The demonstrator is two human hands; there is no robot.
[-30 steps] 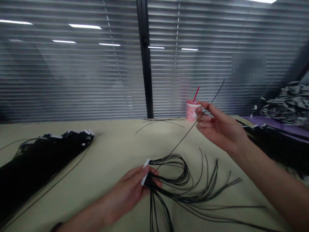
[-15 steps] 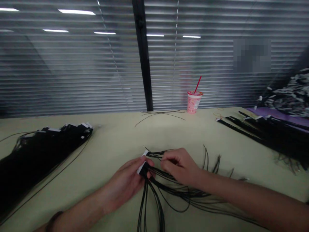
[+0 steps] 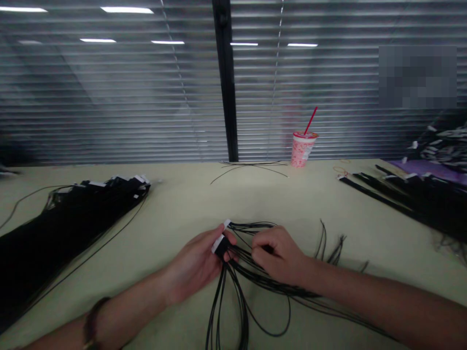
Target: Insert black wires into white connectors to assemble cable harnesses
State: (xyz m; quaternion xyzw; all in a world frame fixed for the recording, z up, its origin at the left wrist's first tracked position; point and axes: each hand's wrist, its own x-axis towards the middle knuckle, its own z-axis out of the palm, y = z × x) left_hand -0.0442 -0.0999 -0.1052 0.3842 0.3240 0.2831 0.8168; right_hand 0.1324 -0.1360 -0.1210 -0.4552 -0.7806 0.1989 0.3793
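Near the middle of the table my left hand (image 3: 195, 270) is closed on a wire harness, gripping it at a wide white connector (image 3: 218, 244) with a black wrapped neck. Beyond it, by the left fingertips, sits a smaller white connector (image 3: 227, 223) with its own thin black wires (image 3: 253, 225). My right hand (image 3: 279, 255) is closed in a pinch just right of the connectors, and a single thin wire runs toward its fingers. Its fingertips hide the wire's end. Black wires (image 3: 242, 304) hang toward me from the neck, while others pass under my right hand and forearm.
A thick pile of black harnesses (image 3: 73, 228) lies at left. More black wire bundles (image 3: 404, 194) rest at right, beside a purple sheet (image 3: 419, 167). Several loose wires (image 3: 251, 165) and a pink cup (image 3: 302, 150) with a red straw are at the table's back edge, before window blinds.
The view has shifted, so most things appear farther right. My right hand has drawn slightly away from the connectors, and a thin wire now shows stretched between them and its fingers.
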